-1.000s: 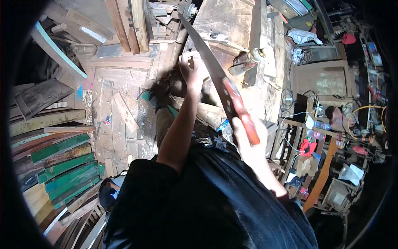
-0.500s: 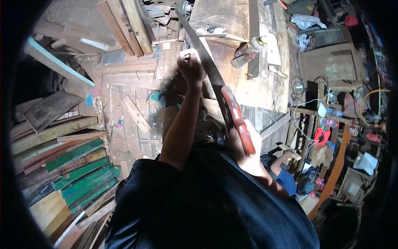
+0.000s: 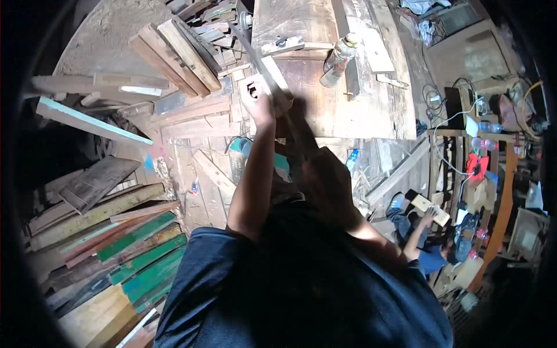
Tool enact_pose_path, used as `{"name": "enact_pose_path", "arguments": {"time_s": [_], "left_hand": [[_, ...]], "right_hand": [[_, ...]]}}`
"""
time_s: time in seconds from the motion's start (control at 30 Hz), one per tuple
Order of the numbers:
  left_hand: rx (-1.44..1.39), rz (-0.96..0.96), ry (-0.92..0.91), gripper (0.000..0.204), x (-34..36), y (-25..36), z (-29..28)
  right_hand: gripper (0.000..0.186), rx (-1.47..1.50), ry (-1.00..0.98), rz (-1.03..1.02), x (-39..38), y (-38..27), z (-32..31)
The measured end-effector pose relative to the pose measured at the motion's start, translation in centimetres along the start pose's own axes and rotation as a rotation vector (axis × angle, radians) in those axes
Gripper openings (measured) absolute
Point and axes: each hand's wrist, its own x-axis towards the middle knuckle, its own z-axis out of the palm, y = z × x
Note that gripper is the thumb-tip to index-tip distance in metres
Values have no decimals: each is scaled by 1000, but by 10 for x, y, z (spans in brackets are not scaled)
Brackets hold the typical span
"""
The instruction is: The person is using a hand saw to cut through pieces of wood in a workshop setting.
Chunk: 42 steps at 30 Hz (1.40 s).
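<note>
My right hand (image 3: 324,174), in shadow, is closed on the handle of a long hand saw (image 3: 252,52), whose blade runs up-left over the workbench edge. My left hand (image 3: 258,98) is closed on a pale wooden piece (image 3: 274,71) beside the blade, at the bench's left edge. Whether the teeth touch the wood I cannot tell. On the wooden workbench (image 3: 360,119) stand bottles (image 3: 337,61), near a small tool resembling a plane (image 3: 282,45) and a pale board (image 3: 374,46).
Planks (image 3: 174,55) and offcuts lie left of the bench, with stacked green boards (image 3: 148,278) at lower left. A co-worker (image 3: 432,249) in blue sits at lower right, a hand on a light board. Cables (image 3: 441,127) and cluttered shelving line the right.
The saw has shifted up-left and its handle has dropped into shadow with my right hand. My left hand moved slightly left. The bench sits farther right in view, and more of the co-worker shows.
</note>
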Motion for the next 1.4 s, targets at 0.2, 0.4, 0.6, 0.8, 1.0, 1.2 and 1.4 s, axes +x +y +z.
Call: {"name": "enact_pose_path", "arguments": {"time_s": [0.2, 0.4, 0.6, 0.8, 1.0, 1.2, 1.4], "left_hand": [[40, 36, -12, 5, -2, 4, 1], [-407, -170, -80, 6, -8, 21, 5], [-398, -162, -131, 5, 2, -21, 3], [-22, -29, -48, 4, -9, 6, 8], [-9, 55, -70, 10, -4, -4, 0], [40, 75, -62, 11, -12, 12, 8], [84, 112, -119, 18, -9, 17, 2]], "right_hand": [[14, -243, -188, 84, -37, -12, 0], [27, 836, -189, 1031, -13, -16, 7], [26, 615, -137, 516, 7, 29, 42], [29, 256, 9, 206, 10, 36, 24], [26, 256, 34, 141, 10, 26, 2], [20, 268, 58, 300, 17, 18, -8], [11, -206, 78, 65, 16, 33, -8]]}}
